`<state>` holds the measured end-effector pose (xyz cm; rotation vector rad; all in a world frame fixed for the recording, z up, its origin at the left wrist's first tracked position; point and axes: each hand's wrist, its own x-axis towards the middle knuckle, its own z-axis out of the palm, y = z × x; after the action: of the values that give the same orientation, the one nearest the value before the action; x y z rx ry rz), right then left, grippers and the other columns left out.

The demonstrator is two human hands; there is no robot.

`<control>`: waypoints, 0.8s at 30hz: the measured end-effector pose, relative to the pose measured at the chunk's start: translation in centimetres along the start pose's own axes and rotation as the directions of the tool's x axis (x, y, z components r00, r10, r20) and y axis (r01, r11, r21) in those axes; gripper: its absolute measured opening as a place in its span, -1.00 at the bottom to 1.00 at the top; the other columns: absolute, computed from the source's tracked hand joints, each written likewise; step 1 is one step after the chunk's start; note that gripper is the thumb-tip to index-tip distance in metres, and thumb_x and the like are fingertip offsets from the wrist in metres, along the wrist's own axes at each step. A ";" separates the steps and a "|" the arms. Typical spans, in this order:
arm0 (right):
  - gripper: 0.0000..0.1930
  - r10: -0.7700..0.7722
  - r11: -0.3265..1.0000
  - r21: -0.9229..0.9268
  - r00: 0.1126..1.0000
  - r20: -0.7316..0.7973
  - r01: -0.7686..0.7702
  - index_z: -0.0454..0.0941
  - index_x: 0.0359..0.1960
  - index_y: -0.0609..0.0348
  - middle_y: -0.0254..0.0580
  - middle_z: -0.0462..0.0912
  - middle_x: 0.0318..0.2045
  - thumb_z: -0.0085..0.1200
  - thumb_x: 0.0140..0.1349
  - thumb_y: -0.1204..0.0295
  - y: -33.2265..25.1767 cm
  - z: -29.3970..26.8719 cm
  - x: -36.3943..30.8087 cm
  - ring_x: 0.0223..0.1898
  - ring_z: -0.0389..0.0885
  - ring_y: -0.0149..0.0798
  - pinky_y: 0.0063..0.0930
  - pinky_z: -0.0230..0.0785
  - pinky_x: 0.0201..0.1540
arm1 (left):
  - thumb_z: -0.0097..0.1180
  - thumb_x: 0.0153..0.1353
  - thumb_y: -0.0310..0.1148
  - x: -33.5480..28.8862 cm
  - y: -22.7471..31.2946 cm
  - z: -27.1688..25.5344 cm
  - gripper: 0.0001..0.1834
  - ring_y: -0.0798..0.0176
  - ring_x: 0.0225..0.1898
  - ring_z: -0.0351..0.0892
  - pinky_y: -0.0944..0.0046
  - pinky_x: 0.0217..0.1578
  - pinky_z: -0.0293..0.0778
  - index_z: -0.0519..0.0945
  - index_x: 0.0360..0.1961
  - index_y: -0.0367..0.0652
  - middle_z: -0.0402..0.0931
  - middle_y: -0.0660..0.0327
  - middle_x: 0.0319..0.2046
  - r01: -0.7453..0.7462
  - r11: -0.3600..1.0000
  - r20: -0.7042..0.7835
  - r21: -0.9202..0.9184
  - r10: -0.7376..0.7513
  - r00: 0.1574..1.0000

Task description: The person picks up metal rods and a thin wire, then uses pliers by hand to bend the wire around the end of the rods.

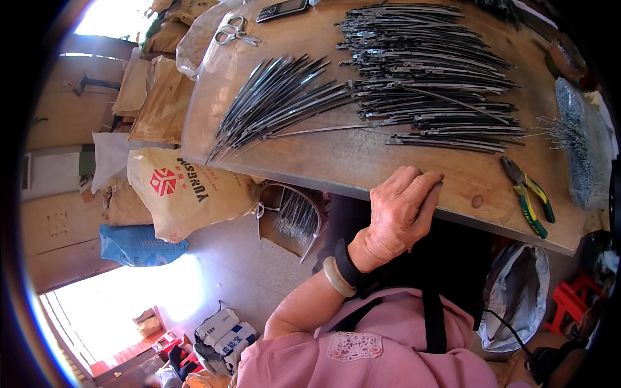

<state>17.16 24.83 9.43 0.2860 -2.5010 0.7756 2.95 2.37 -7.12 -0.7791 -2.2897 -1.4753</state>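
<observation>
My left hand [401, 210] is at the table's near edge, its fingers curled and pressed together; whatever they may hold is hidden. Beyond it on the wooden table [310, 155] lies a broad stack of thin dark metal strips [433, 71] with small jointed-looking ends. To its left, a looser pile of similar dark strips [272, 97] fans out at a slant, one long strip reaching across toward the stack. Right of my hand lie pliers [527, 194] with green and yellow handles, jaws pointing away. My right hand is out of view.
Scissors [236, 32] and a phone [283, 9] lie at the far left. A clear bag of thin wires [572, 142] sits at the right edge. Below the table are a yellow sack [194, 194], a container of thin rods [294, 220], a white sack [517, 291] and a red stool [572, 301].
</observation>
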 end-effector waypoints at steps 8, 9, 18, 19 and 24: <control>-0.82 0.009 1.000 -0.004 1.000 0.005 -0.009 0.53 -0.14 -0.18 -0.56 0.40 -0.48 -0.07 0.28 0.28 0.1 0.0 -0.3 -0.43 0.42 -0.48 -0.30 0.13 -0.13 | 0.26 0.03 -0.65 0.2 0.2 0.1 -0.79 0.12 -0.58 0.44 0.24 -0.56 0.35 0.60 -0.27 -0.26 0.42 0.12 -0.56 -0.003 1.000 0.000 -0.011 0.003 1.000; -0.82 0.008 1.000 -0.002 1.000 0.006 -0.008 0.53 -0.14 -0.18 -0.56 0.40 -0.49 -0.07 0.27 0.29 0.0 0.3 -0.2 -0.43 0.42 -0.47 -0.30 0.14 -0.14 | 0.26 0.03 -0.65 0.1 0.2 0.2 -0.79 0.12 -0.58 0.44 0.24 -0.56 0.35 0.60 -0.27 -0.26 0.42 0.12 -0.56 0.000 1.000 -0.002 -0.010 0.000 1.000; -0.82 0.013 1.000 -0.017 1.000 0.026 -0.012 0.54 -0.15 -0.15 -0.53 0.41 -0.49 -0.06 0.25 0.30 0.0 0.2 -0.2 -0.44 0.43 -0.45 -0.30 0.15 -0.16 | 0.26 0.02 -0.64 -0.1 0.0 0.1 -0.79 0.10 -0.57 0.45 0.24 -0.55 0.36 0.61 -0.27 -0.26 0.45 0.10 -0.55 0.023 1.000 0.009 0.013 -0.023 1.000; -0.82 0.012 1.000 -0.020 1.000 0.027 -0.011 0.54 -0.15 -0.15 -0.52 0.41 -0.49 -0.05 0.25 0.30 0.1 0.1 -0.2 -0.44 0.43 -0.44 -0.30 0.15 -0.16 | 0.26 0.02 -0.64 -0.1 0.1 0.1 -0.79 0.10 -0.57 0.46 0.24 -0.55 0.36 0.61 -0.27 -0.26 0.45 0.10 -0.55 0.021 1.000 0.011 0.022 -0.022 1.000; -0.82 0.019 0.999 -0.027 0.999 0.030 -0.018 0.54 -0.16 -0.13 -0.51 0.42 -0.49 -0.05 0.23 0.31 -0.1 0.2 -0.3 -0.44 0.43 -0.43 -0.30 0.16 -0.17 | 0.26 0.02 -0.64 -0.1 0.0 0.1 -0.79 0.10 -0.57 0.44 0.23 -0.55 0.36 0.62 -0.27 -0.25 0.45 0.10 -0.55 0.014 1.000 0.005 0.011 -0.014 1.000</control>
<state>17.38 24.61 9.18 0.2674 -2.5439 0.7496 3.00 2.43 -7.23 -0.7669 -2.3095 -1.4671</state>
